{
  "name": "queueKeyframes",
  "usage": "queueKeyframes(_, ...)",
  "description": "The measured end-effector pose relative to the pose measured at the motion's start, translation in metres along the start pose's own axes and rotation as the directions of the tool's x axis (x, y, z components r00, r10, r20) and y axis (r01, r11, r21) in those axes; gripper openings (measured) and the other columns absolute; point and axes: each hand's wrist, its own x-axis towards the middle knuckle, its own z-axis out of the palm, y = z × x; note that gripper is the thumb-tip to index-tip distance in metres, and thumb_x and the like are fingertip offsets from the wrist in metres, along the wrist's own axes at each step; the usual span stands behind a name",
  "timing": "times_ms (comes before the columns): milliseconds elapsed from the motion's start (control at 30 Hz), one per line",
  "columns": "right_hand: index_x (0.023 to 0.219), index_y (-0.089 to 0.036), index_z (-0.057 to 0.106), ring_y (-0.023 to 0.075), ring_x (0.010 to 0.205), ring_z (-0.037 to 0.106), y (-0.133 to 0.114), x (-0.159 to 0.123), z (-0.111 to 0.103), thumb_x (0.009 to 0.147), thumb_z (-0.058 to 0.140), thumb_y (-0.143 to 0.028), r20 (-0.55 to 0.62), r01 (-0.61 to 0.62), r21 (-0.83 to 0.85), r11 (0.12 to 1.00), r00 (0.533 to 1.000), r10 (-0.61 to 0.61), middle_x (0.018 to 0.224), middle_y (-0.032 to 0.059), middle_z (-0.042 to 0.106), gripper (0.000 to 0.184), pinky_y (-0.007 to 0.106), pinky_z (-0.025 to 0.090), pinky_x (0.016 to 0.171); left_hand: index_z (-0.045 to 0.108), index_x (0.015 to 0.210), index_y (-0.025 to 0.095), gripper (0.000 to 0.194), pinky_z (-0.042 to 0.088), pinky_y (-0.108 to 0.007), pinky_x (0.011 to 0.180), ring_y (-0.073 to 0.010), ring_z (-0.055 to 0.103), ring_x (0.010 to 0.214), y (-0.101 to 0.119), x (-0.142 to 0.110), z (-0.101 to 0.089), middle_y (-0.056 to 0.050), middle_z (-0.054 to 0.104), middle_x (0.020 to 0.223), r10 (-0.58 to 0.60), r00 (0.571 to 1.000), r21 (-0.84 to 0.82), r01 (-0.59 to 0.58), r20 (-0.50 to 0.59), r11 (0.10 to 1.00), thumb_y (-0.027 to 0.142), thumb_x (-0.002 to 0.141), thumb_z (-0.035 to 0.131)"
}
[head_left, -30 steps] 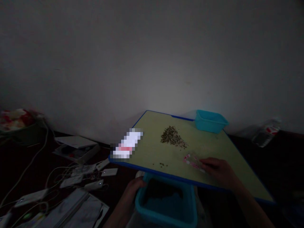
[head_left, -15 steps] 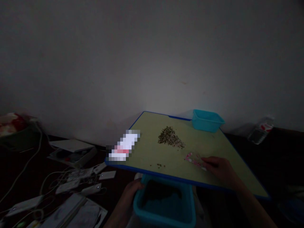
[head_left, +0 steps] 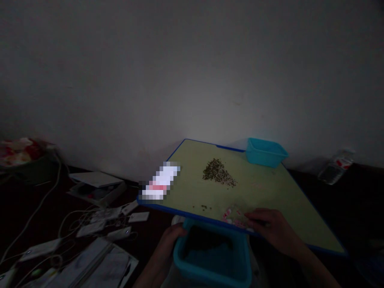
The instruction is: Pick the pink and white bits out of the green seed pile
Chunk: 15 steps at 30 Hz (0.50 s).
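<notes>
My left hand grips the left rim of a blue plastic basin below the table's front edge. Dark loose material lies inside it. Between the fingertips of my right hand is a thin, partly clear piece with a pink-and-white pattern, at the front edge of the pale yellow table. Whether it is a card or a bag I cannot tell. A heap of small dark and pale seed-like bits lies mid-table. A few more bits lie near the front edge.
Another blue basin stands at the table's back right corner. A pixelated bright phone-like screen lies at the left. Cables and white power strips cover the floor leftward. A clear bottle lies right of the table.
My right hand has drawn the pink-and-white patterned piece nearer and leftward, to the table's front edge above the basin. My left hand still holds the basin. The view has shifted slightly.
</notes>
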Motion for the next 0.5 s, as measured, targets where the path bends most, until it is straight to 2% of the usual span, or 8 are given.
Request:
queueKeyframes(267, 0.092, -0.025, 0.069, 0.0162, 0.074, 0.061, 0.001, 0.004, 0.001, 0.081, 0.052, -0.034, 0.016, 0.023, 0.048, 0.999, 1.000, -0.023, 0.083, 0.0027, 0.068, 0.022, 0.025, 0.047, 0.064, 0.064, 0.058, 0.014, 0.008, 0.036, -0.024, 0.044, -0.0140, 0.051, 0.042, -0.002, 0.001, 0.001, 0.001, 0.060, 0.044, 0.015, 1.000, -0.002, -0.015, -0.014, 1.000, 0.019, 0.058, 0.058)
queueKeyframes(500, 0.093, -0.024, 0.069, 0.0187, 0.073, 0.062, 0.004, 0.016, 0.009, 0.081, 0.050, -0.035, -0.076, -0.033, 0.034, 0.999, 0.996, 0.035, 0.085, 0.0036, 0.068, 0.025, 0.028, 0.048, 0.066, 0.064, 0.058, 0.015, 0.009, 0.037, -0.025, 0.046, -0.0148, 0.051, 0.045, 0.003, 0.000, -0.013, 0.002, 0.060, 0.046, 0.003, 1.000, 0.007, -0.003, -0.009, 1.000, 0.023, 0.059, 0.059)
